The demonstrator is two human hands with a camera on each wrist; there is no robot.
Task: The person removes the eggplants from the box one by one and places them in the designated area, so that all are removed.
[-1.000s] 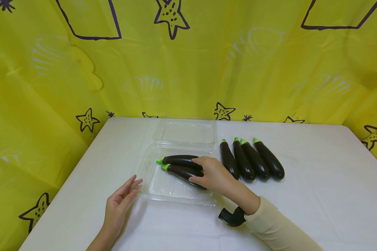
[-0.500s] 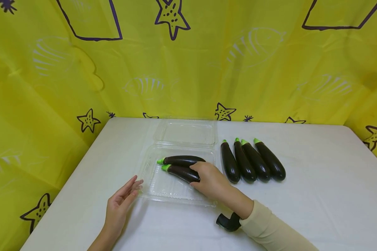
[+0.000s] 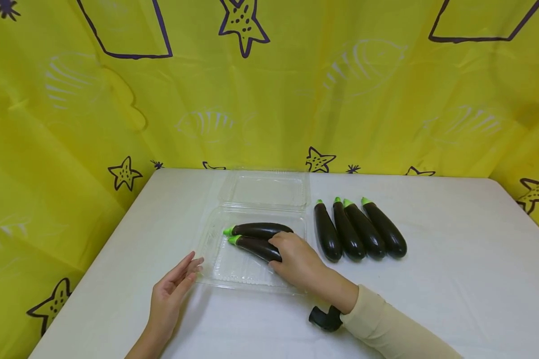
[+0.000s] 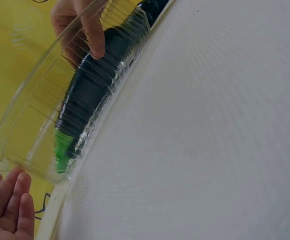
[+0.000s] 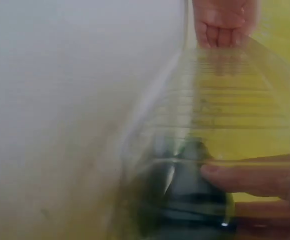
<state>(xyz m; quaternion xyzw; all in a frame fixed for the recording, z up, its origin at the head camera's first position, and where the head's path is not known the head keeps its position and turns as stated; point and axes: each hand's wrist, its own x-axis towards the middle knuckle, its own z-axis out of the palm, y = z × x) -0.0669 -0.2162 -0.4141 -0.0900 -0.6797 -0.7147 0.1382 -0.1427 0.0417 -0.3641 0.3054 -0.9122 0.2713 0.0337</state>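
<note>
Two dark eggplants with green stem ends lie side by side in the base of a clear plastic clamshell container [image 3: 251, 287]. My right hand [image 3: 298, 264] grips the thick end of the nearer eggplant [image 3: 253, 248], its fingers over the far side and the thumb on the near side. The farther eggplant [image 3: 260, 230] rests just beyond my fingers. My left hand [image 3: 170, 291] holds the container's left rim between thumb and fingers. In the left wrist view, the nearer eggplant [image 4: 87, 90] shows through the ribbed clear wall.
The clear lid [image 3: 267, 191] lies opened back behind the base. Several more eggplants [image 3: 352, 232] lie in a row right of the container, stems pointing away. A black curved piece [image 3: 325, 319] sits beside my right wrist. A yellow patterned cloth [image 3: 269, 99] hangs behind the white table.
My right hand has shifted slightly toward me, from spanning both eggplants to the nearer one's thick end. The nearer eggplant has moved slightly left. My left hand stays at the rim.
</note>
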